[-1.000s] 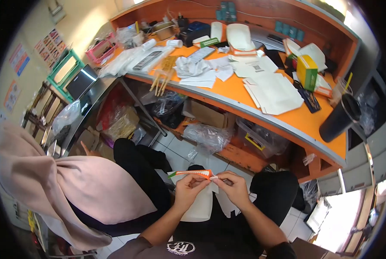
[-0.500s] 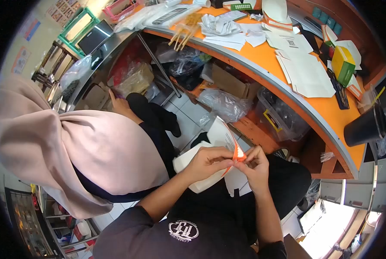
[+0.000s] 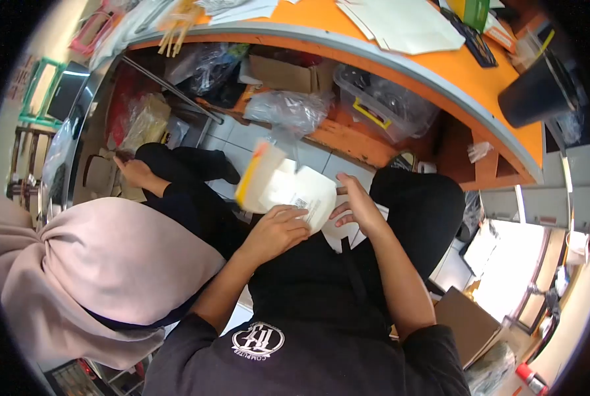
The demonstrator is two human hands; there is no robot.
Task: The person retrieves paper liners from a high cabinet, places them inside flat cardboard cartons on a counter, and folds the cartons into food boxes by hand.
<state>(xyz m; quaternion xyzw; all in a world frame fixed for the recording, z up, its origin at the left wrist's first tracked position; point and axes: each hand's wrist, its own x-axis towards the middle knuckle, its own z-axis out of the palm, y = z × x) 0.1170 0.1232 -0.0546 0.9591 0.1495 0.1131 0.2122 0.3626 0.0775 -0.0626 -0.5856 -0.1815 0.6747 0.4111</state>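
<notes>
Currently, the left hand (image 3: 281, 228) is gripping a white cardboard box (image 3: 289, 188) by its near edge; the right hand (image 3: 355, 206) is spreading its fingers at the box's right edge, contact unclear. Beyond the box, a clear plastic bag (image 3: 287, 109) is lying.

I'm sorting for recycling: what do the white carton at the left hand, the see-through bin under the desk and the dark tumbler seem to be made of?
White carton: probably thin paperboard, matte, with flat panels and a printed code.
Bin: likely clear plastic, smooth, since its contents show through.
Tumbler: opaque, dark and smooth; coated metal or plastic, I can't tell which.
</notes>
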